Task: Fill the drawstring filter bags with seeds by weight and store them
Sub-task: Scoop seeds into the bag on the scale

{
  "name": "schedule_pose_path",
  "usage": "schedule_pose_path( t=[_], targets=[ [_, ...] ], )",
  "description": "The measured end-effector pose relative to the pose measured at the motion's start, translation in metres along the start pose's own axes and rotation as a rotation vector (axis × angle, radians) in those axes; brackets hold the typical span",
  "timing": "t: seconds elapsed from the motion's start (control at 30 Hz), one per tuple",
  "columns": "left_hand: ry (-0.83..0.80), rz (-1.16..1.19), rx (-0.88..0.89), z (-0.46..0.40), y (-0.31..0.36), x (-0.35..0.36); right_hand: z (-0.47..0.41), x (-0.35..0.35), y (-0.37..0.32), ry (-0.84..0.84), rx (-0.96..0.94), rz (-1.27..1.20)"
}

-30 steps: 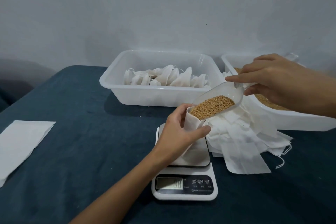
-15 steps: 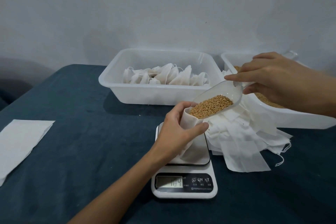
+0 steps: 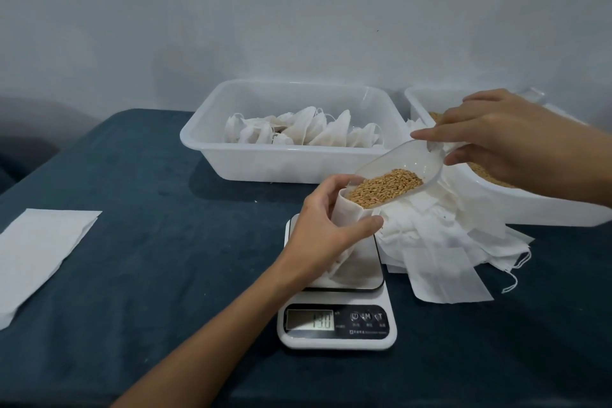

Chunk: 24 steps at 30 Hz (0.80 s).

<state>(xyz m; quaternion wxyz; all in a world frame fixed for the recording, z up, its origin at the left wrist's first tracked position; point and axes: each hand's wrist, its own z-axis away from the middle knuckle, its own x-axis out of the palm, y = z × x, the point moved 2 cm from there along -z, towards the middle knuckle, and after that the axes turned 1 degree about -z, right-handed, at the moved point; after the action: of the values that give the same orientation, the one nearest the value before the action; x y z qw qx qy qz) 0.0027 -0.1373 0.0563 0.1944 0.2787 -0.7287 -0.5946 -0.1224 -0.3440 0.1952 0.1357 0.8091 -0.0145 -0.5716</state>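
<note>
scale [image 3: 337, 325]: white digital kitchen scale, lower centre of frame, on the dark blue tablecloth [image 3: 165, 291]. Display [image 3: 309, 320] lit; digits look like 130, blurred, decimal not legible.
filter bag [image 3: 351, 219]: white, stands on the scale's steel platform [image 3: 364, 270], mouth up and held open.
left hand [image 3: 326, 228]: centre of frame, forearm enters from bottom edge. Fingers and thumb curled round the upper part of the filter bag, gripping it.
scoop [image 3: 402, 172]: clear plastic, tilted down to the left, lip resting in the bag mouth. Front half loaded with golden-brown seeds [image 3: 385, 187].
right hand [image 3: 506, 139]: right of frame, above the seed tub. Pinches the scoop handle between thumb and fingers; index finger stretched along the scoop's top edge.
empty bags [image 3: 443, 242]: loose flat pile, white, right of the scale, touching its edge. Drawstrings trail off at the right side.
paper sheet [image 3: 36, 252]: white, flat, left edge of frame, well apart from the scale.
filled-bag tub [image 3: 265, 166]: white plastic, centre, behind the scale. Holds tied-off filled bags [image 3: 308, 127] in a row.
seed tub [image 3: 530, 205]: white plastic, right edge of frame, just beside the filled-bag tub. Seeds inside, mostly hidden by the right hand.
wall [image 3: 298, 10]: plain grey-white, upper half of frame.
</note>
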Motion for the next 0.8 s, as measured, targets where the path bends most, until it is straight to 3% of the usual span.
schedule_pose_path(
  t=[0.8],
  targets=[
    [-0.016, 0.052, 0.005, 0.0006, 0.0034, 0.0004, 0.0043, 0.0022, -0.0015, 0.040, -0.017, 0.042]
  ],
)
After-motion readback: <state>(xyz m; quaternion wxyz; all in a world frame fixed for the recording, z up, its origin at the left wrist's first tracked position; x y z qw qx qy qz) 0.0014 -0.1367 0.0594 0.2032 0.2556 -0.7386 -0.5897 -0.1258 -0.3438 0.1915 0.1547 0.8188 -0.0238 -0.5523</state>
